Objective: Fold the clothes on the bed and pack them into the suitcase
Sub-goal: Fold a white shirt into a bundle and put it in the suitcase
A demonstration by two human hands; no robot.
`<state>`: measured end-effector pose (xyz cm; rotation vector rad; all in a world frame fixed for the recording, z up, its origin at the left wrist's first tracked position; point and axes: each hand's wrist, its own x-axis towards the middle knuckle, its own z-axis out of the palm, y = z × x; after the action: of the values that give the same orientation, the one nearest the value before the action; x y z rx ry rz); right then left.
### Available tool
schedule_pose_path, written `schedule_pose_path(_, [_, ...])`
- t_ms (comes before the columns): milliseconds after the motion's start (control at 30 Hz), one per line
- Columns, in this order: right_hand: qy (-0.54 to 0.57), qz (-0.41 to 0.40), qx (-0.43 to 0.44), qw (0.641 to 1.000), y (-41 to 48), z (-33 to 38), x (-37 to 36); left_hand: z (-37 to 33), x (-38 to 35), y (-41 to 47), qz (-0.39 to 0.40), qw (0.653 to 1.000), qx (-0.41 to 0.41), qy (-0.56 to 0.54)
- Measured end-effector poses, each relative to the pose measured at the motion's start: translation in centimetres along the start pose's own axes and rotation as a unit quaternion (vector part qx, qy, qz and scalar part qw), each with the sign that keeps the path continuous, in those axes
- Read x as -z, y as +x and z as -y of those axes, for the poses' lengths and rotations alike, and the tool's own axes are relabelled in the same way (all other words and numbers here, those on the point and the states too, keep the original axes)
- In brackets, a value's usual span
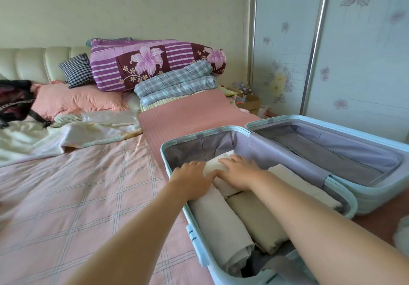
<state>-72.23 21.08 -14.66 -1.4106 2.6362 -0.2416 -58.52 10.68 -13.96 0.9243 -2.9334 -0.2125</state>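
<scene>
Inspection found the light blue suitcase (165, 154) lying open on the bed (88, 185), at its right side, with both halves facing up. The near half held the packed clothes: a pale grey roll (219, 225) against the left wall, a beige roll (254, 220) just beside it, and a white folded piece (303, 187) along the right wall. At the far end of that half lay a white bundle (215, 165), crosswise to the rolls. The left hand (192, 180) rested on the bundle's left end, fingers lightly bent and laid over it, thumb stretched toward the other hand. The right hand (239, 173) lay across the bundle's top, fingers spread and pressing down; neither hand was clenched round the cloth. The far half of the case showed only grey lining. Further up the bed were a pink mat (188, 112), a plaid quilt (177, 83), a purple floral quilt (155, 63) and a pink pillow (77, 101)
</scene>
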Motion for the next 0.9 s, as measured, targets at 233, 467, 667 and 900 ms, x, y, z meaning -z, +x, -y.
schedule_pose_path(233, [0.153, -0.114, 0.062, 0.98, -6.4, 7.3, 4.1, 3.4, 4.3, -7.5, -0.14, 0.982, 0.019, -0.123])
schedule_pose_path(467, [0.183, -0.053, 0.167, 0.967, -13.2, 23.3, 1.9, 12.9, 9.1, -20.8, -0.186, 0.968, 0.116, -0.12])
schedule_pose_path(667, [0.199, 0.035, 0.22, 0.954, -17.2, 37.4, -3.4, 25.2, 10.6, -33.5, -0.142, 0.958, 0.235, -0.079])
schedule_pose_path(900, [0.179, 0.109, 0.28, 0.937, -21.0, 53.8, -9.2, 39.5, 9.8, -46.9, -0.108, 0.937, 0.328, -0.043])
